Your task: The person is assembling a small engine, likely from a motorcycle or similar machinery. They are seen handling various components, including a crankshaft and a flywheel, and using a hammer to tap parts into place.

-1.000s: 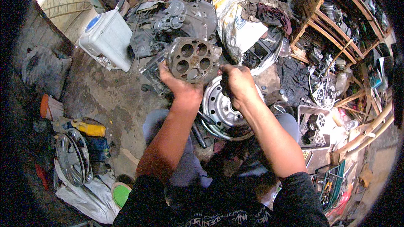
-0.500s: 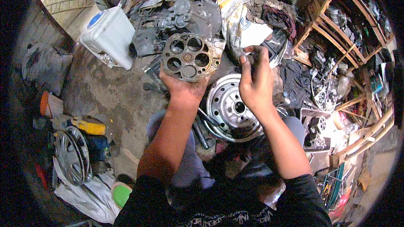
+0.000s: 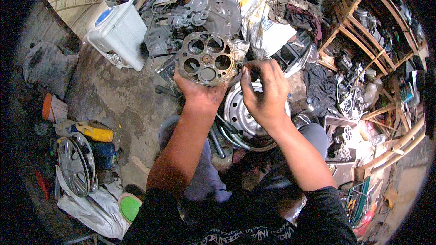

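Observation:
My left hand (image 3: 200, 94) is closed around the lower side of a round metal compressor cylinder block (image 3: 207, 59), holding it up with its face toward me. Several round bores ring a rusty centre hole, and a lug juts from the block's right side. Beside that lug is my right hand (image 3: 269, 91), its thumb and fingertips drawn together in a pinch. Whatever lies between those fingertips is too small to make out. Below the hands a silver steel wheel rim (image 3: 236, 111) lies on the floor, partly covered by my right hand.
Behind the block rests a large grey engine casing (image 3: 222, 13), with a white sack (image 3: 261, 22) to its right. A white plastic container (image 3: 120, 36) stands at the far left. Hubcaps (image 3: 72, 168) lie at the near left. Wooden shelves (image 3: 359, 36) with metal parts line the right.
My right hand has moved left and slightly down, bringing its pinched fingertips to the block's right side. The left hand has turned the block slightly and shifted it a little right.

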A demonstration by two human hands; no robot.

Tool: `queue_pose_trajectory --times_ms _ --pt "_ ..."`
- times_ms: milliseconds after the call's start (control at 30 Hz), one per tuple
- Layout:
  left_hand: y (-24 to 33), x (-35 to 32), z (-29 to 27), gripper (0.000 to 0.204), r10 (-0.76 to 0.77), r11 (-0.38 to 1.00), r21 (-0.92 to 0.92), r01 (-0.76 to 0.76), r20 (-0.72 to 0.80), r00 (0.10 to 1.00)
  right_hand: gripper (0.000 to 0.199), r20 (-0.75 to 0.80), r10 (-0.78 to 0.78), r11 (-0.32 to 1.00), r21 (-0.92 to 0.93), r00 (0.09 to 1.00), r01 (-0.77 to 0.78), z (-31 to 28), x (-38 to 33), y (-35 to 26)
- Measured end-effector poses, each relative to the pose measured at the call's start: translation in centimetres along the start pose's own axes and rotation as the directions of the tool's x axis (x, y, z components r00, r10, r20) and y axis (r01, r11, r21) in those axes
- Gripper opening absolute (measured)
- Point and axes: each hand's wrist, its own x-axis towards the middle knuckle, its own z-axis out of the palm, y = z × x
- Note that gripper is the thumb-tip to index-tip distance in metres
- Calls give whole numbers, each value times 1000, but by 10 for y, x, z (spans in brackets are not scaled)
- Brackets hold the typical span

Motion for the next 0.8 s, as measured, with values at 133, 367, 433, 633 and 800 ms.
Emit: queue_pose_trajectory --times_ms 133,367,433,633,800 --pt "-3 1 1 60 45 999 -8 -46 -56 997 25 3 -62 996 -58 998 62 9 -9 -2" --pt "-7 -6 4 60 97 995 50 -92 -119 988 21 245 282 933 155 928 -324 1 -7 -4" --pt "-4 -5 0 60 103 993 74 -95 -114 988 19 319 319 907 169 892 -385 -5 2 -4" --pt "-6 -4 -2 58 60 995 89 -52 -88 994 19 381 287 896 218 879 -387 -14 7 8" --pt "-9 -1 -11 56 -73 997 -9 74 14 997 25 152 52 998 -39 987 -46 1 -9 12"
